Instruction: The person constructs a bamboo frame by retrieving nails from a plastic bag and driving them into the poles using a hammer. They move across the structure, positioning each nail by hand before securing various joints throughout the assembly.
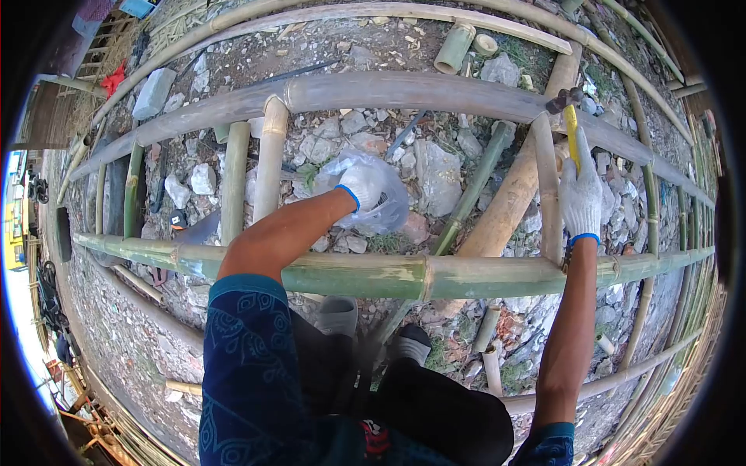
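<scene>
My left hand (pixel 362 185), in a white knitted glove with a blue cuff, reaches into a clear plastic bag (pixel 392 211). Its fingers are hidden by the glove's back and the bag; something small and dark shows through the plastic. My right hand (pixel 581 198), gloved the same way, is closed around the yellow handle of a hammer (pixel 573 140). The hammer's dark head rests at the far bamboo pole (pixel 388 91), near a short bamboo upright (pixel 548 190). Both forearms extend over the near green bamboo pole (pixel 350 276).
Bamboo crosspieces (pixel 270 159) join the two long poles. A thick bamboo pole (pixel 505 206) slants beneath them. Broken stones (pixel 439 177) cover the ground. A saw-like blade (pixel 200 231) lies at left, and a cut bamboo piece (pixel 454 48) lies beyond the frame. My feet (pixel 338 314) are below the near pole.
</scene>
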The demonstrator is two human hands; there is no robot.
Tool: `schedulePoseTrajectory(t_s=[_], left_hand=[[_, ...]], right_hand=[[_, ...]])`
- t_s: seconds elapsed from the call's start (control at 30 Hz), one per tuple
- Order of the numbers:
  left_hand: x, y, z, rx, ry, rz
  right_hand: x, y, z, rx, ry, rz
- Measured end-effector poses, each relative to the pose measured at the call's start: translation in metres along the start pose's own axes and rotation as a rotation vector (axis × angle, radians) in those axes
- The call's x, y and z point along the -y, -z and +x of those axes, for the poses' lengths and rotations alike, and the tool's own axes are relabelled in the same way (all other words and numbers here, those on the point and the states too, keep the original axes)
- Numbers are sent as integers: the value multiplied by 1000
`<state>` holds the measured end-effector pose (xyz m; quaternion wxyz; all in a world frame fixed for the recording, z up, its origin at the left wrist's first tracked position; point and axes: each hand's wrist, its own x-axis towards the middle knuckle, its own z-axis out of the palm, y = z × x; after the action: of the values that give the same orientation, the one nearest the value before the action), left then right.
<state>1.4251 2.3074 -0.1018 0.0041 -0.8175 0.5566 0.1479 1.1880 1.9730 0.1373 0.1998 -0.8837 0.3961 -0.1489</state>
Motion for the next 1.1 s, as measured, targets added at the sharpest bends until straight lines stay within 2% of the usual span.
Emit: schedulePoseTrajectory(t_s=[0.07, 0.1, 0.2, 0.33, 0.43, 0.53, 0.63, 0.77, 0.87, 0.93, 1.03, 1.1], left_hand=[[5, -6, -4, 0, -39, -13], [1, 6, -2, 95, -29, 32], [-15, 51, -2, 170, -27, 27], [-7, 38, 9, 170, -77, 79], [3, 43, 7, 245, -117, -9], [19, 65, -1, 259, 51, -134], [23, 82, 4, 323, -32, -81], [33, 52, 31, 294, -92, -266], [3, 99, 21, 491, 133, -657], [-3, 102, 23, 432, 130, -492], [-6, 102, 30, 364, 97, -194], [1, 67, 29, 235, -65, -76]], right_hand=[[1, 0, 0, -5, 17, -14], [-1, 1, 2, 15, -4, -63], [-6, -2, 3, -12, 48, -129], [-1, 1, 4, 34, -14, -167], [-7, -1, 5, 18, 30, -142], [-8, -2, 5, 3, 37, -177], [0, 0, 1, 16, 19, -156], [-5, 2, 8, 48, -4, -198], [-8, -2, 5, 30, 21, -198], [1, 3, 4, 70, -33, -196], [-16, -4, 7, -13, 99, -219], [-22, -5, 8, -12, 99, -204]])
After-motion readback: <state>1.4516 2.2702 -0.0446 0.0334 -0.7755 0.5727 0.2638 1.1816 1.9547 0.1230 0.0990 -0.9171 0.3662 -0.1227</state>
